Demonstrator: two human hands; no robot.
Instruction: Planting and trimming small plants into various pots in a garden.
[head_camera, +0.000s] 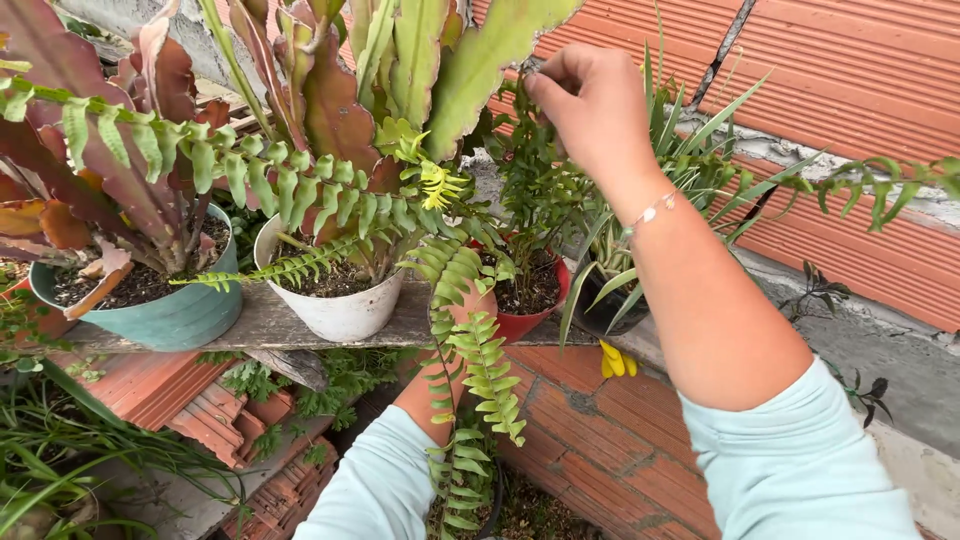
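My right hand (590, 105) is raised above the red pot (525, 322), fingers pinched on the top of the small leafy plant (535, 190) growing in it. My left hand (470, 300) reaches up from below to the shelf edge by the red pot, mostly hidden behind hanging fern fronds (478, 370); its grip cannot be made out. Both arms wear pale blue sleeves, and a thin bracelet (652, 212) circles the right wrist.
A weathered wooden plank (250, 322) carries a teal pot (160, 312) with reddish flat cactus, a white pot (335, 310) with green cactus, and a black pot (600, 310) with striped grass-like leaves. Orange brick wall (850, 70) stands behind; stacked tiles (200, 400) lie below.
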